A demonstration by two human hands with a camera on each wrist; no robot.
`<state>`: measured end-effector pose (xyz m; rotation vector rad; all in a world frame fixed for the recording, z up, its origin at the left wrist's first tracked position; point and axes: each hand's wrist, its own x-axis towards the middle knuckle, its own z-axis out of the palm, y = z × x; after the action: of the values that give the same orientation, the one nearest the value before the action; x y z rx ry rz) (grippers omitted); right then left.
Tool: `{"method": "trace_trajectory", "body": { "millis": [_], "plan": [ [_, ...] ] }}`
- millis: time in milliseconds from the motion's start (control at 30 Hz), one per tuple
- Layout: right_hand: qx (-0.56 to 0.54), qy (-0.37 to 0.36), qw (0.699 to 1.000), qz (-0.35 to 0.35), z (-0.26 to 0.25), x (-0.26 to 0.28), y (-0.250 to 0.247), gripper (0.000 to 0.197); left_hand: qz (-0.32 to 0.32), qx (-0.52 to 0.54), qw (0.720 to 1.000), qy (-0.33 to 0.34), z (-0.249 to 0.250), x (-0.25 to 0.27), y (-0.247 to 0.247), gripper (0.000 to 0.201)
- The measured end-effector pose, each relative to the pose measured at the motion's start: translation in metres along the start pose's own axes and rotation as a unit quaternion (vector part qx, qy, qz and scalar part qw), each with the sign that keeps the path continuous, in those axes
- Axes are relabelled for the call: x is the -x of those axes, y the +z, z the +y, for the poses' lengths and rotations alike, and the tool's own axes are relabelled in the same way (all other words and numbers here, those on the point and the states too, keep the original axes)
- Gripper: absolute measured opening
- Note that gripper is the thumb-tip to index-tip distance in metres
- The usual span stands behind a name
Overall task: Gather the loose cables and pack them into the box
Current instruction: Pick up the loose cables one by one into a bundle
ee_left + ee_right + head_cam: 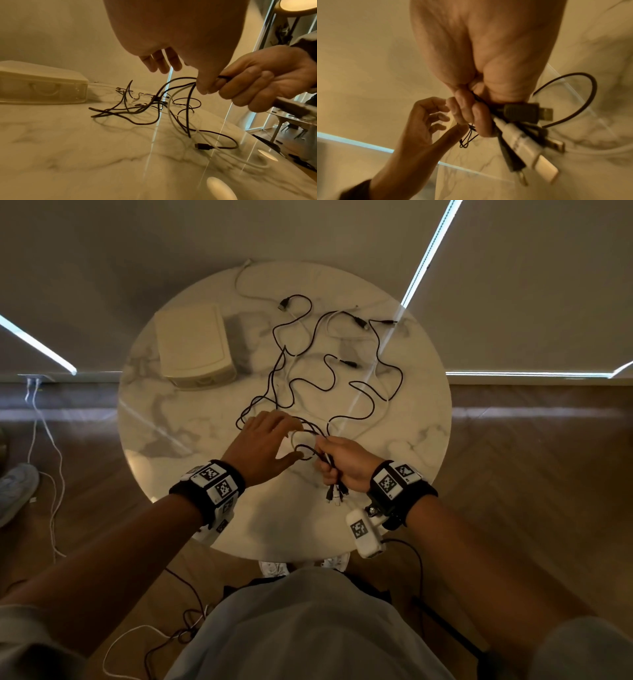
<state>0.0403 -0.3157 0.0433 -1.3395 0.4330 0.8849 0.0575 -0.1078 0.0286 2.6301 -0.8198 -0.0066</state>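
Note:
Several black and white cables (329, 364) sprawl tangled over the round marble table (171, 433). My right hand (342, 460) grips a bunch of their ends; black and white plugs (529, 136) stick out below the fist. My left hand (270, 440) hovers just left of it with fingers spread and relaxed over the cable strands, thumb near the bunch, holding nothing. In the left wrist view the cables (154, 108) rise from the table into the right hand (254, 83). The cream box (193, 345) stands with its lid on at the table's back left.
A wall rises right behind the table. On the wooden floor at left lie white cords (48, 446) and a shoe (15, 491). More cords (178, 631) trail on the floor near my legs.

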Motion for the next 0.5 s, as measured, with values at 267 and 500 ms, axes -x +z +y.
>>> {"method": "trace_trajectory", "body": {
  "millis": [267, 500],
  "plan": [
    [0.132, -0.014, 0.984, -0.122, 0.001, 0.022, 0.009, 0.037, -0.148, 0.084, 0.985, 0.024, -0.013, -0.019, 0.007, 0.033],
    [0.292, -0.101, 0.951, -0.021, -0.014, 0.037, -0.026, 0.029, -0.234, 0.159, 0.959, -0.025, -0.009, -0.025, -0.008, 0.033]
  ]
}}
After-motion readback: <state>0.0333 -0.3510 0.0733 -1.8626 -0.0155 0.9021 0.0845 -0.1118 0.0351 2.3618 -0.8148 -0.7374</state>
